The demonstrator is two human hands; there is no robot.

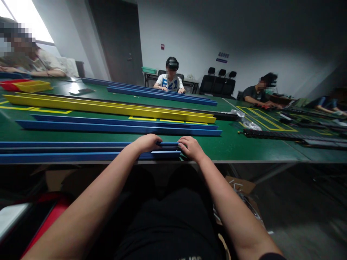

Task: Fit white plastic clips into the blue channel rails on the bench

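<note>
Two long blue rails (81, 156) lie side by side along the near edge of the table, with a grey strip between them. Over the far one, close to its right end, my left hand (148, 143) is bent with its fingers closed on the rail; the fingertips are partly hidden. At that rail's right tip, my right hand (191, 147) pinches with thumb and fingers. Whether a small part is held there as well, I cannot make out. The near rail's right end (173, 155) rests on the table below both hands.
Beyond lie another blue pair (121, 127), yellow rails (108, 108) and further blue rails (162, 94) on the green table (217, 148). Black strips (271, 133) lie right, yellow (34, 86) and red trays (11, 83) left. Several people (170, 81) sit around the table.
</note>
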